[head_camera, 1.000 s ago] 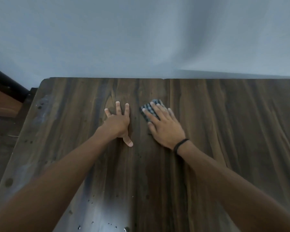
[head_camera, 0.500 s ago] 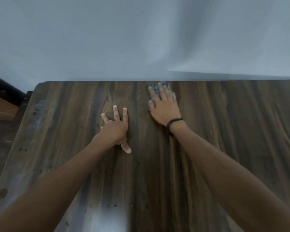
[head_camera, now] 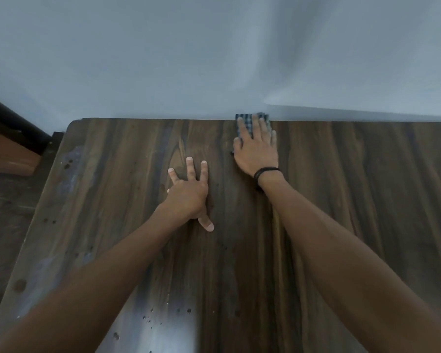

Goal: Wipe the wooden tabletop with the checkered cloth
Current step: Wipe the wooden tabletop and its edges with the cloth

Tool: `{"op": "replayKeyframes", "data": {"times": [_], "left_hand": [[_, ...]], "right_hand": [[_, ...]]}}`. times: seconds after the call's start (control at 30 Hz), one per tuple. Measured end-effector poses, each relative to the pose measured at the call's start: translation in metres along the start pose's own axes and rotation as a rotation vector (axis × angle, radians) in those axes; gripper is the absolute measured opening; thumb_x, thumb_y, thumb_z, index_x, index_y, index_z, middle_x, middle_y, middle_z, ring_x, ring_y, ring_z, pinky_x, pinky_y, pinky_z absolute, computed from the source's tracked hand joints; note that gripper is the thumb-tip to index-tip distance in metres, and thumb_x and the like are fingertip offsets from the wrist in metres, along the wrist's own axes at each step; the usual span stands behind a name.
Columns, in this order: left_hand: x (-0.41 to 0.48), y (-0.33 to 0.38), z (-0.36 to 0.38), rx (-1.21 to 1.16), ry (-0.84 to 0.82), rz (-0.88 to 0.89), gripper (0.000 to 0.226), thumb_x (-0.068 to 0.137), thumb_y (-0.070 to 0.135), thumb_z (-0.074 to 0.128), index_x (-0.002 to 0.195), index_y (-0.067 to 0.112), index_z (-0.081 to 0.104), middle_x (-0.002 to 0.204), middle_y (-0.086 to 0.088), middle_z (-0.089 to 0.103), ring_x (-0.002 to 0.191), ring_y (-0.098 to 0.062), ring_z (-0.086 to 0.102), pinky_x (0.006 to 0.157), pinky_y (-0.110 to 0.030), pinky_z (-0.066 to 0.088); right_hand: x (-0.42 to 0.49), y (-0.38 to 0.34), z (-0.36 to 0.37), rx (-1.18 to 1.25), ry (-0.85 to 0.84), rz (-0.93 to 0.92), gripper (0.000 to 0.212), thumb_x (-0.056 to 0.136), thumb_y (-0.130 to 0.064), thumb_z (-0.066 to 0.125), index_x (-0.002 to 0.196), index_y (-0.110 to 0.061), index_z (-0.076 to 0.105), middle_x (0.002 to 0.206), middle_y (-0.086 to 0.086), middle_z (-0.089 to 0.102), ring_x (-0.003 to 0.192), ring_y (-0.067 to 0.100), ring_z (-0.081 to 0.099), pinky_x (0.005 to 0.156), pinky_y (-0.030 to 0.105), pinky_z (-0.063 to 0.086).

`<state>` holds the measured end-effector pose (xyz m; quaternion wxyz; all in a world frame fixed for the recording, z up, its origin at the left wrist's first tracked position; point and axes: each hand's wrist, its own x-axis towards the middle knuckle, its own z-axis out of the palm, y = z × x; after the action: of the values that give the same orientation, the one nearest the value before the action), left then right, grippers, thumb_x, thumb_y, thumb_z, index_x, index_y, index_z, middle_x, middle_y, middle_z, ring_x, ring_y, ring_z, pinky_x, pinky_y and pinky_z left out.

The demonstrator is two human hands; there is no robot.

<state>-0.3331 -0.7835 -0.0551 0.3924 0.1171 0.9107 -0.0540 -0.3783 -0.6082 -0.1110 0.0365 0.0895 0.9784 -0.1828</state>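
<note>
Our right hand (head_camera: pixel 256 151) lies flat, fingers straight and close together, pressing the cloth (head_camera: pixel 250 122) onto the tabletop (head_camera: pixel 367 200) at its far edge, against the wall (head_camera: pixel 214 59). The cloth shows at 12 o'clock from the palm, long axis 12 to 6. With no room ahead, we judge the next stroke runs toward 6. Our left hand (head_camera: pixel 189 192), fingers spread, rests on bare wood at 7 o'clock, apart from the cloth.
</note>
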Motion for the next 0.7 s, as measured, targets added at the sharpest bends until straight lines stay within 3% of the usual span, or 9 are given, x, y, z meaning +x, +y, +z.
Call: {"op": "replayKeyframes", "data": {"times": [0.1,0.23,0.37,0.5,0.63,0.7], "left_hand": [[-0.001,-0.004,0.002,0.002,0.028,0.020,0.157,0.055,0.050,0.090,0.147,0.021,-0.034,0.153,-0.012,-0.039,0.140,-0.056,-0.018,0.112,-0.061,0.027],[-0.002,-0.003,0.001,0.017,0.032,0.024,0.155,0.057,0.051,0.089,0.147,0.020,-0.033,0.154,-0.012,-0.038,0.140,-0.057,-0.016,0.112,-0.060,0.028],[-0.002,-0.004,0.001,0.015,0.042,0.015,0.156,0.056,0.051,0.089,0.148,0.021,-0.033,0.155,-0.011,-0.038,0.140,-0.055,-0.017,0.112,-0.060,0.026],[-0.004,-0.003,0.001,0.021,0.041,0.019,0.154,0.058,0.051,0.088,0.148,0.020,-0.033,0.154,-0.013,-0.037,0.140,-0.056,-0.017,0.112,-0.060,0.025],[-0.009,-0.004,0.001,0.060,0.063,0.043,0.152,0.060,0.054,0.086,0.149,0.017,-0.031,0.155,-0.017,-0.035,0.141,-0.054,-0.016,0.115,-0.059,0.015],[-0.011,-0.006,0.000,0.058,0.073,0.049,0.151,0.060,0.055,0.086,0.149,0.017,-0.030,0.155,-0.017,-0.034,0.141,-0.054,-0.016,0.115,-0.059,0.013]], "right_hand": [[-0.021,0.012,0.002,-0.038,-0.020,-0.240,0.055,0.107,-0.041,0.029,0.161,-0.035,0.018,0.170,0.002,0.008,0.156,0.024,0.006,0.125,0.049,0.005],[-0.025,0.023,-0.010,0.018,0.044,0.053,0.057,0.106,-0.038,0.031,0.161,-0.032,0.020,0.170,0.005,0.008,0.156,0.026,0.004,0.125,0.050,0.005],[-0.073,0.011,0.007,-0.063,-0.028,-0.217,0.055,0.107,-0.043,0.027,0.160,-0.037,0.015,0.170,0.000,0.007,0.156,0.023,0.004,0.125,0.047,0.003],[-0.072,0.023,-0.002,-0.015,0.019,0.044,0.056,0.106,-0.041,0.029,0.161,-0.035,0.017,0.170,0.003,0.009,0.156,0.024,0.006,0.125,0.050,0.003],[-0.128,0.007,0.017,-0.094,0.008,-0.161,0.057,0.105,-0.044,0.025,0.161,-0.038,0.013,0.170,0.000,0.008,0.156,0.021,0.005,0.125,0.050,-0.002],[-0.133,0.026,0.010,-0.117,0.040,-0.063,0.056,0.105,-0.045,0.025,0.160,-0.040,0.014,0.170,-0.002,0.009,0.156,0.019,0.007,0.124,0.053,-0.004]]}}
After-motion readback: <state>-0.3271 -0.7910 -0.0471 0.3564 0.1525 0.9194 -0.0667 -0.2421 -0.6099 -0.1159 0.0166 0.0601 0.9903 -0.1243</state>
